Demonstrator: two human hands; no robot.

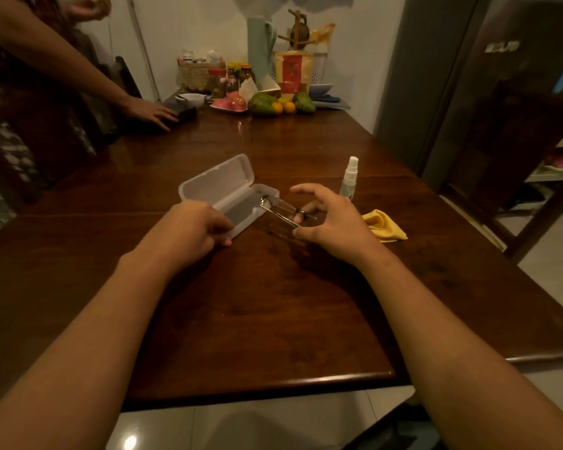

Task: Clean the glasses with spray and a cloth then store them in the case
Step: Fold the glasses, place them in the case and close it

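Observation:
A clear plastic glasses case [223, 186] lies open on the dark wooden table [273, 303], lid tilted back. My left hand [192, 227] grips the near edge of its tray. Folded thin-framed glasses [278, 207] hang partly over the tray's right end, and my right hand [329, 222] holds them by their near end with thumb and fingers. A small white spray bottle [350, 178] stands upright just beyond my right hand. A crumpled yellow cloth [384, 224] lies on the table to the right of that hand.
Another person's hand [150, 113] rests on a dark object at the far left. Fruit [281, 103], jars, a basket and a pale jug [260, 50] crowd the table's far end. A grey fridge [468, 76] and a chair stand to the right.

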